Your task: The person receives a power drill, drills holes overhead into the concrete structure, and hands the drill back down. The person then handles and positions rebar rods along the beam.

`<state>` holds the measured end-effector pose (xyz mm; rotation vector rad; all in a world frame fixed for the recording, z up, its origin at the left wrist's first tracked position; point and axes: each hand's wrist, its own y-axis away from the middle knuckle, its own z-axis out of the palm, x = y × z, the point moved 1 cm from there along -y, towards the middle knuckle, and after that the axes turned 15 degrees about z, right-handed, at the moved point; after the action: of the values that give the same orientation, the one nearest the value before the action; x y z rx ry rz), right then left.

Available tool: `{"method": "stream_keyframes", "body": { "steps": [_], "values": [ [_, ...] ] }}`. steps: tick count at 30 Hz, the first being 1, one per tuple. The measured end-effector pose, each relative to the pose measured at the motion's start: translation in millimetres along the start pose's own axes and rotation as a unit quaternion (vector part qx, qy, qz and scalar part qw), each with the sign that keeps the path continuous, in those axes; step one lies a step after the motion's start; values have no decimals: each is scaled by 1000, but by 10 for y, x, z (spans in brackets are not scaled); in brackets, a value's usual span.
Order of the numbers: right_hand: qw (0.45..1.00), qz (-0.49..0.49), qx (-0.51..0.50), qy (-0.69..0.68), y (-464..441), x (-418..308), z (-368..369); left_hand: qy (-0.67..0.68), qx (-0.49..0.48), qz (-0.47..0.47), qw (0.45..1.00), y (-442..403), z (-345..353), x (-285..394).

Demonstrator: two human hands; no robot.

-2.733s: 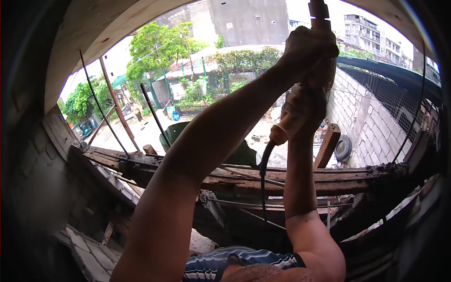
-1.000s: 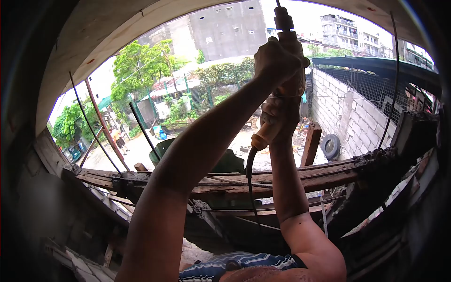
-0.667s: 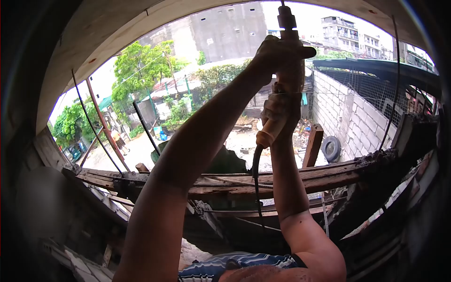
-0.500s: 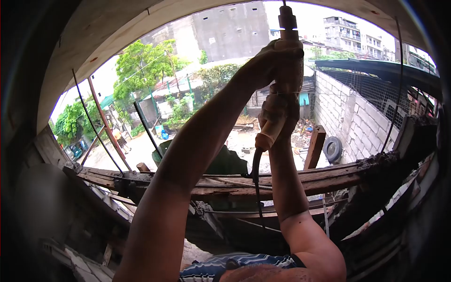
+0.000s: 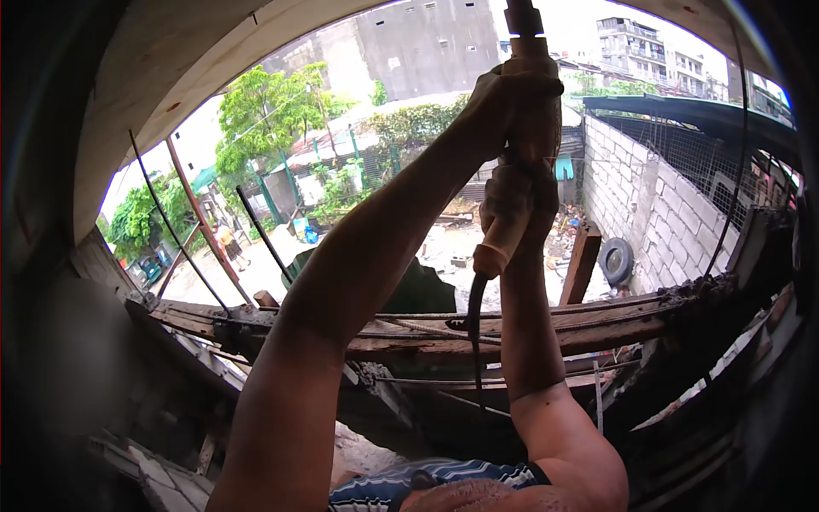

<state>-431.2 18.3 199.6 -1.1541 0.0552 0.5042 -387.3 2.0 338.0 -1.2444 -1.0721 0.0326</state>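
Overhead, a rotary hammer drill (image 5: 536,128) points upward, its chuck (image 5: 524,19) at the top edge of the view and its bit out of frame. My left hand (image 5: 520,96) wraps around the upper body of the drill, just below the chuck. Lower down, my right hand (image 5: 510,200) is closed around the rear handle; its trigger finger cannot be made out. A black power cord (image 5: 476,316) hangs from the handle's end. Both arms are stretched up, and a striped shirt (image 5: 426,474) shows at the bottom.
A concrete ceiling (image 5: 183,77) curves overhead. Rough timber beams (image 5: 426,341) with rebar cross in front of me; thin rods (image 5: 740,171) hang at the sides. Beyond lie a yard, a block wall (image 5: 636,183), a tire (image 5: 616,261) and a distant person (image 5: 229,245).
The drill and both hands have shifted slightly up and right in view, taking the bit out of frame. The background has also moved a little right. Both grips stay the same.
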Motion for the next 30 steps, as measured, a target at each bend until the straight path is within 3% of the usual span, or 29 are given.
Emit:
{"method": "stream_keyframes", "body": {
  "steps": [2,19,26,30],
  "values": [
    [1000,-1,4,10,18,-16,-3,0,-6,41,999,-2,8,-9],
    [1000,-10,13,-12,-2,-15,-35,-12,36,36,999,-7,0,89],
    [996,-38,83,-3,9,3,-10,-13,40,15,999,0,11,94],
    [999,-15,34,-22,-7,-23,-33,1,33,29,999,-4,27,83]
  ]
}}
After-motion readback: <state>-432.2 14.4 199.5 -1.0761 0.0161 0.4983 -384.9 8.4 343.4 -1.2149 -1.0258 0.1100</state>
